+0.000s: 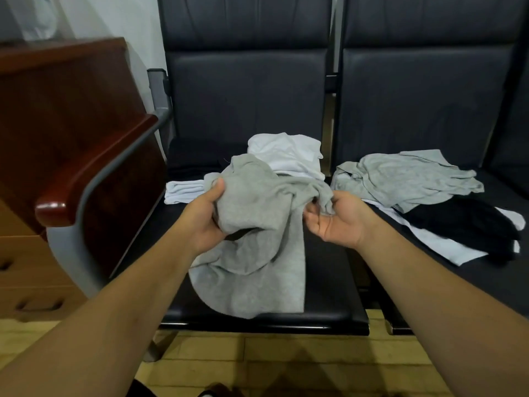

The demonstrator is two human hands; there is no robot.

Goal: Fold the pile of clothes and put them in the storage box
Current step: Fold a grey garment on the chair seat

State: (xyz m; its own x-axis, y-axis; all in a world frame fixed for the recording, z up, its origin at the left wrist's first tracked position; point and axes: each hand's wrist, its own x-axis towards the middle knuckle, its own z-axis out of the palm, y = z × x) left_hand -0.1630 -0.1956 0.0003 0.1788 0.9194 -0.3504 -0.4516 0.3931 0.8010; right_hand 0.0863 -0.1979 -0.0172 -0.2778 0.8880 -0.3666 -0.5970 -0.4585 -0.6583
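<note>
Grey shirt (pixel 257 224) held over seat (pixel 329 282) with 2 hands; gripped in bunch with left hand (pixel 204 222), pinched at edge with right hand (pixel 337 222), palm up.

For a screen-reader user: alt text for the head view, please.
Left hand and right hand hold a crumpled grey garment over a black seat. White clothes lie behind; grey and black clothes lie on the next seat.
</note>
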